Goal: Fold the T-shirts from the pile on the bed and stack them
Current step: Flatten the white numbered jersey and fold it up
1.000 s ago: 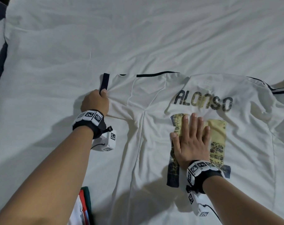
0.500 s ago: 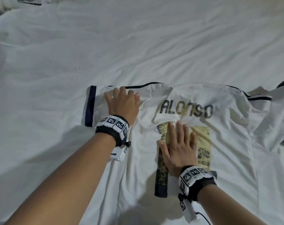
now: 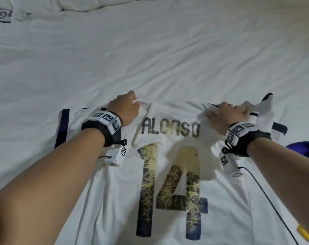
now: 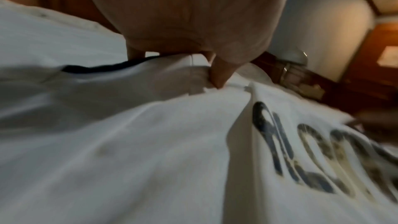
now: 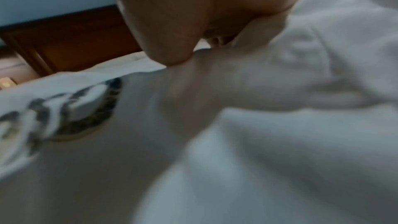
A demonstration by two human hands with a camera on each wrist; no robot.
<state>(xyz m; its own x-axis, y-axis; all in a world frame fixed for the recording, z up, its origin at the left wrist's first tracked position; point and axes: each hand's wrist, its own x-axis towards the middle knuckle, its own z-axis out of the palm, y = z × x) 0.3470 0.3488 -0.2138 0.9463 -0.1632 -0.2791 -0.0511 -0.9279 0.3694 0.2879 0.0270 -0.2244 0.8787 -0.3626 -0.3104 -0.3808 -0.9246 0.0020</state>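
Lying lengthwise, jersey [image 3: 168, 200] collar pointing away.

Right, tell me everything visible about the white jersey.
The white jersey lies back-up on the bed, soft and wrinkled. It bears a cracked, yellowed ALONSO and number 14, with dark trim on collar and sleeve cuffs. The left sleeve lies flat; the right sleeve is bunched. The left hand and the right hand each pinch the shoulder fabric near the collar.

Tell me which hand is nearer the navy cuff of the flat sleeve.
Left. The left hand pinches the jersey just right of that navy cuff; the right hand grips the opposite shoulder, beyond the ALONSO lettering.
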